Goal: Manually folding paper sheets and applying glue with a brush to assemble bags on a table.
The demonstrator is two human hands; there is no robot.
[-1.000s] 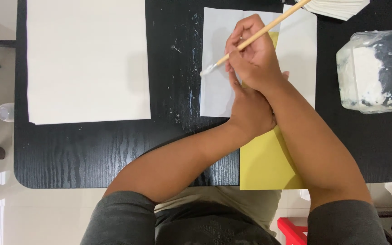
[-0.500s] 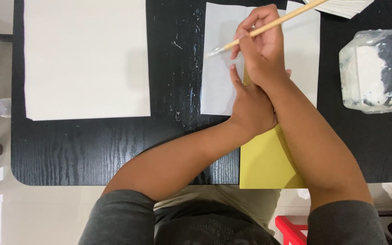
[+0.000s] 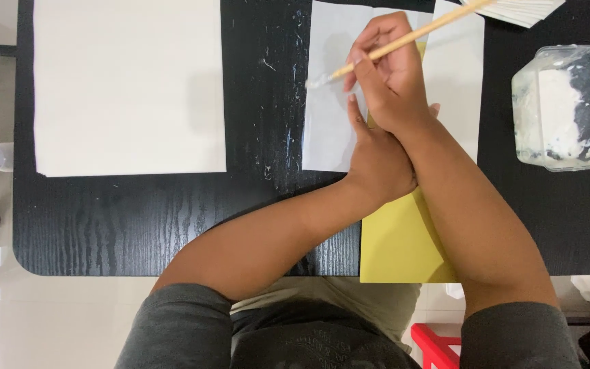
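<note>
- The right hand [image 3: 390,78] grips a wooden brush [image 3: 404,42], its white-loaded tip over a pale sheet [image 3: 329,130] on the black table [image 3: 138,219].
- The left hand [image 3: 377,160] lies flat under the right wrist, pressing on the paper.
- A yellow sheet [image 3: 397,246] sticks out toward the table's near edge.
- A clear tub of white paste [image 3: 563,106] stands to the right.
- A large white sheet [image 3: 128,85] lies well apart on the left.

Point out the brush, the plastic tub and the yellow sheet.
brush [image 3: 404,41], head view, on the wooden handle above the right hand's knuckles.
plastic tub [image 3: 563,106], head view, on the white paste inside.
yellow sheet [image 3: 397,246], head view, on its bare lower part.
</note>
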